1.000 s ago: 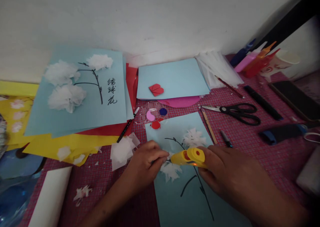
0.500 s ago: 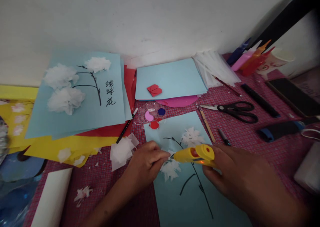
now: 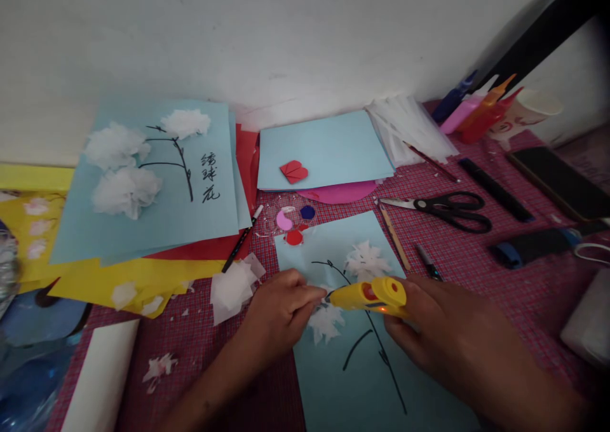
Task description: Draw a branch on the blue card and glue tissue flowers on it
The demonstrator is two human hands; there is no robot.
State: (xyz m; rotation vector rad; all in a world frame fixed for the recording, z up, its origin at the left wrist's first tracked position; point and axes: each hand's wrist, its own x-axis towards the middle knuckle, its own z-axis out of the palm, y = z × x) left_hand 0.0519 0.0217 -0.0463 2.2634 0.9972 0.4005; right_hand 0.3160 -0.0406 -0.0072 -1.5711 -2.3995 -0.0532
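My right hand (image 3: 443,330) is wrapped round a yellow glue gun (image 3: 369,295) with a small orange light on its side. The gun's tip points left and meets the fingertips of my left hand (image 3: 283,308), which are pinched on a small piece of white paper, mostly hidden. Just below them a white paper flower (image 3: 326,324) lies on a light blue sheet (image 3: 343,381) with a drawn black stem. Another white flower (image 3: 366,260) sits higher on that sheet. Left of my left hand is a pile of thin white paper squares (image 3: 233,289).
A finished-looking flower picture (image 3: 204,222) lies at the left. Black scissors (image 3: 448,209), a pencil (image 3: 394,236), markers, a phone (image 3: 557,181) and upright paint bottles (image 3: 486,117) are at the right. A blue paper stack (image 3: 328,152) stands against the wall.
Almost nothing differs. The glue gun and my right hand have shifted very slightly left, with the tip still at my left fingertips.
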